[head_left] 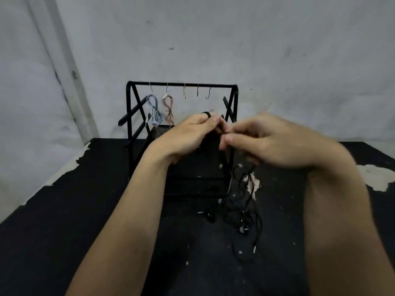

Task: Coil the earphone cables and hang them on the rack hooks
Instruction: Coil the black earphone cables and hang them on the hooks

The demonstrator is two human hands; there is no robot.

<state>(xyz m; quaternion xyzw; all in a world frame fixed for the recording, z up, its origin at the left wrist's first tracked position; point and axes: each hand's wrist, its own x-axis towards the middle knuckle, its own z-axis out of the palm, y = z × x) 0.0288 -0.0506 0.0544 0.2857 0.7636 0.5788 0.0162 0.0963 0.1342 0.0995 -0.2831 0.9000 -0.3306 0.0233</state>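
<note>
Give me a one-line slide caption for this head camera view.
Both hands, left and right, coil a black earphone cable before a rack already holding two coiled sets.

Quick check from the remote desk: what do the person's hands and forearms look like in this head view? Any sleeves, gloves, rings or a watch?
Both forearms are bare up to the bottom edge of the picture: no sleeves, gloves or watch show. The left hand wears a dark band, seemingly a ring, on one finger. The right hand shows nothing worn, though it is motion-blurred, so small items could be missed.
</note>
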